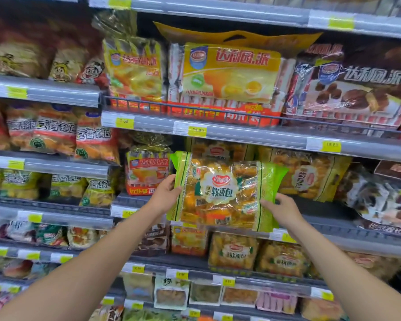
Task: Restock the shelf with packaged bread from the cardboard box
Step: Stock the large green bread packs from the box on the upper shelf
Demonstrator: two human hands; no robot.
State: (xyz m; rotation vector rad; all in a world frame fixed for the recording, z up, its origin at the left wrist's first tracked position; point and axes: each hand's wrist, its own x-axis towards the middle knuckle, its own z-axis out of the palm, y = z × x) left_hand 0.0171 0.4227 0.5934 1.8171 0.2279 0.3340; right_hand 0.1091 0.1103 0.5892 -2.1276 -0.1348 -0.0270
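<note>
Bread bag point(222, 193) with green side panels sits upright between your two hands, in front of the middle shelf point(333, 224), its lower edge about level with the shelf's price rail. Your left hand point(166, 193) pinches its left edge, thumb across the front; your right hand point(281, 208) grips the lower right corner, fingers wrapped behind the film.

Judging by the puffed, crinkled wrap, the pack is light and soft, and the glossy film looks slippery. Hold it by the sealed green margins, as you are doing, rather than squeezing the rolls in the middle, which would crush.

Matching bags stand behind it and to its right point(308, 177) on the same shelf, and an orange-and-yellow pack point(148, 172) stands to its left. The open patch of dark shelf just right of your right hand looks like the likeliest slot, though motion blur makes its depth hard to read. Stocked shelves surround you on every side; the cardboard box is out of view.
</note>
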